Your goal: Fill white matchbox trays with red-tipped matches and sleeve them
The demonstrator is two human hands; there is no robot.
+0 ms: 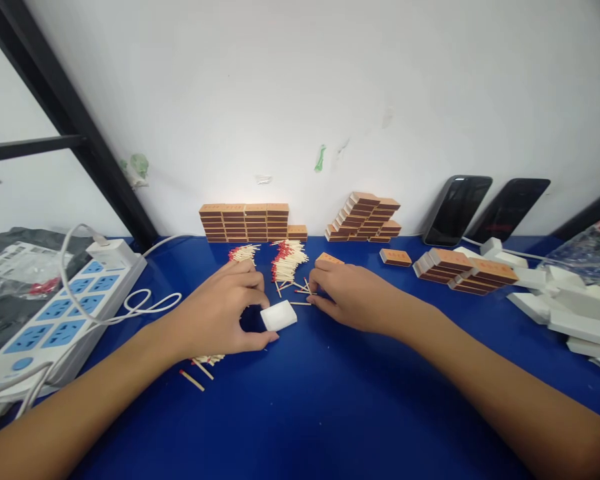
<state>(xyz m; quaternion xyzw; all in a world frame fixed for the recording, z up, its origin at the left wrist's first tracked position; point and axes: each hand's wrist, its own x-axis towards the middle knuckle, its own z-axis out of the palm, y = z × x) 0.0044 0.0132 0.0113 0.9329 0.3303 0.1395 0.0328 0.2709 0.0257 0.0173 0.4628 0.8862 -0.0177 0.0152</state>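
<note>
Over the smooth blue tabletop [325, 413], I have the left hand [225, 308] gripping a small white rectangular cardboard tray [280, 315] between thumb and fingers, nearer me than a heap of pale wooden red-tipped matches [289, 263]. I see the right hand [350, 293] at the loose matches [300, 304] beside it, fingertips bunched; I cannot tell whether they pinch one. An orange cardboard matchbox [331, 258] lies just behind that hand.

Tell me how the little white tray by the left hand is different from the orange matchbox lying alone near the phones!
The white tray looks plain, but the orange matchbox has marks on top and a dark side. The tray sits between the left hand's thumb and fingers; the matchbox lies untouched. Both are small and oblong.
</note>
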